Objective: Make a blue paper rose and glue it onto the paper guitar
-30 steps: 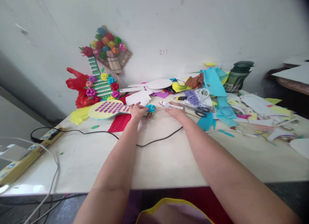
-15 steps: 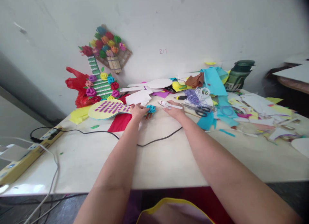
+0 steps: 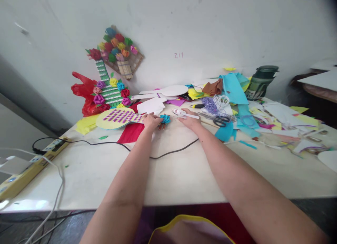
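On the table lies a yellow paper guitar with purple-and-white stripes across its body. My left hand is closed over the end of its neck, fingertips touching a blue crepe-paper flower. Small brown strips stick out just below that flower. A white hot glue gun with a white glue stick at its back is gripped in my right hand. Its nozzle points left toward the flower, a short gap away. My right fingers are partly hidden by the gun.
A black cord crosses the table from the power strip to my right hand. Scissors, yarn and paper scraps lie on the right. A flower-covered green guitar leans at the back, and a dark green bottle stands back right.
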`<state>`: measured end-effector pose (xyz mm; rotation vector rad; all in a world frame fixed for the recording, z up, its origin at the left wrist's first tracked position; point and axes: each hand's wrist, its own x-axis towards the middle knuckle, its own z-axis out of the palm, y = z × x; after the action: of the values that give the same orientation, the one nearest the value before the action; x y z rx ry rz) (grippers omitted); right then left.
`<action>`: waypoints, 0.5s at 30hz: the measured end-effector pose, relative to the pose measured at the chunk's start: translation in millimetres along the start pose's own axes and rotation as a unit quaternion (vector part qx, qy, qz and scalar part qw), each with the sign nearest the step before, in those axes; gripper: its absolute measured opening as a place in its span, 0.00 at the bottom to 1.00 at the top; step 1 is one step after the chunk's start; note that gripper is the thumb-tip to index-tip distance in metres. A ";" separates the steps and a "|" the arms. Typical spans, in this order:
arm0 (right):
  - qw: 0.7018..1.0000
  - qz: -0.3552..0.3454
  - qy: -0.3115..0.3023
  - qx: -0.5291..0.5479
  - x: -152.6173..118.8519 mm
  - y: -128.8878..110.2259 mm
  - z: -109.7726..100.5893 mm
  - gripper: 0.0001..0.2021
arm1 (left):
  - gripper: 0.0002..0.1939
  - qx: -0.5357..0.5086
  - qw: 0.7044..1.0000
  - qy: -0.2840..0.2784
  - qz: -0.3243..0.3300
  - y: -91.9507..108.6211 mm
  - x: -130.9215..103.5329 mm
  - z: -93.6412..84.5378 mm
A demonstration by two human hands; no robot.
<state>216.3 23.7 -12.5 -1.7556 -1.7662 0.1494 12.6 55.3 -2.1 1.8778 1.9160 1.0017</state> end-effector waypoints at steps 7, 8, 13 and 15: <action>1.000 -0.005 0.017 0.001 1.1 1.8 4.5 0.27 | 0.11 0.055 0.998 -0.008 -0.003 3.9 -2.5 -1.3; 1.000 -0.006 0.019 0.003 1.0 1.8 4.6 0.27 | 0.13 0.065 0.998 -0.005 -0.014 4.4 -2.5 -1.3; 0.999 -0.003 0.026 0.019 0.1 0.2 3.8 0.26 | 0.19 0.048 0.998 0.019 -0.032 4.9 -2.9 -2.5; 0.999 -0.001 0.032 0.031 0.0 -0.4 3.6 0.25 | 0.17 0.030 0.998 0.052 -0.004 3.3 -3.5 -4.3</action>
<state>214.2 24.9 -15.2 -1.6955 -1.7002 0.1445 12.8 50.5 2.2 1.8837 2.0321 1.0702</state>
